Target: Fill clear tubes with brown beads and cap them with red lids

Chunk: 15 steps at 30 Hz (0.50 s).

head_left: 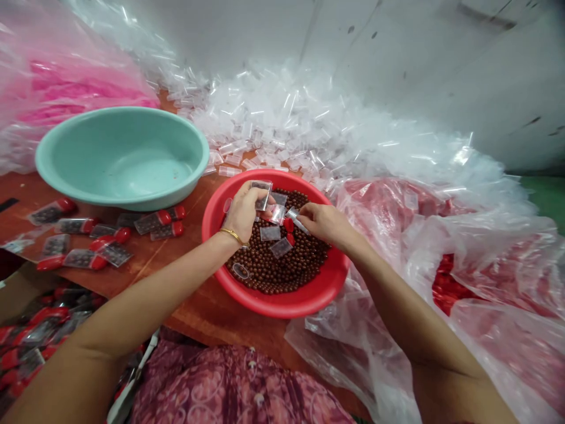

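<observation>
Clear container (297, 220) pinched in the grip of the right hand (325, 224), above brown beads (278, 277); a second container (264, 191) is grasped by the left hand (242, 213), left of that grip.
It is judged light, stiff, slick and crackable; it is best taken by its side walls, with little pressure.

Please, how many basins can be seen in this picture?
2: a turquoise basin at the left, and a red basin in the middle, holding brown beads. I see no part of another.
</observation>
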Available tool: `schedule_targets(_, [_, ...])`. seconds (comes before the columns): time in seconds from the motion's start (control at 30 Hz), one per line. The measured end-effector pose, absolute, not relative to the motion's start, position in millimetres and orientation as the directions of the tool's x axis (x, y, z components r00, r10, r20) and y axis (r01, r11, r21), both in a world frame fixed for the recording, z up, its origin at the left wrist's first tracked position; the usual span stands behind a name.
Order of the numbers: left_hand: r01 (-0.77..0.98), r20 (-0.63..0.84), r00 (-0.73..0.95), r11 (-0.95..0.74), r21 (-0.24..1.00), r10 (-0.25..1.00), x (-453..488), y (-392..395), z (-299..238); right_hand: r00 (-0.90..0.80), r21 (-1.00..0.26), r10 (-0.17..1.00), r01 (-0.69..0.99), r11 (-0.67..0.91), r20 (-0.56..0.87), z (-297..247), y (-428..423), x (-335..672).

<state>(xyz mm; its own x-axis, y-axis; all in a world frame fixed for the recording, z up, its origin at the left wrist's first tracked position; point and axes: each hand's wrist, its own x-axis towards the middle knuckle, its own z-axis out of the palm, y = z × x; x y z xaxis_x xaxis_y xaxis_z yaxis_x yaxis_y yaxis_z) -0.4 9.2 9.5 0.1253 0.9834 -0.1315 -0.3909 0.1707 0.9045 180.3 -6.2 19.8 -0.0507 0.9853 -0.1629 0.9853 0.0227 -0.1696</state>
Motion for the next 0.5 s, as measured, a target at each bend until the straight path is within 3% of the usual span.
schedule_targets(0.07, [-0.381,-0.160,0.119,0.194,0.904,0.980,-1.6,10.0,8.8,-0.036,0.015,0.959,0.999,0.042,-0.279,16.0,-4.4,170.5])
schedule_targets(0.13, [-0.361,-0.184,0.142,0.224,0.905,0.973,-1.6,9.5,9.1,-0.020,0.120,0.942,0.991,0.064,-0.334,7.6,-5.4,161.7])
schedule_targets(0.27, [-0.321,-0.204,0.230,0.272,0.907,0.952,0.2,7.1,12.7,-0.019,0.123,0.968,0.991,0.052,-0.249,-11.0,-9.5,151.8])
schedule_targets(0.4, [-0.275,-0.208,0.346,0.311,0.910,0.915,0.9,5.2,13.7,0.025,-0.102,0.980,0.994,-0.045,-0.196,-15.7,-6.2,158.4])
schedule_targets(0.5, [-0.244,-0.201,0.403,0.316,0.917,0.893,0.7,4.7,11.8,0.053,-0.497,0.969,0.851,-0.170,-0.240,-11.0,-4.0,172.3])
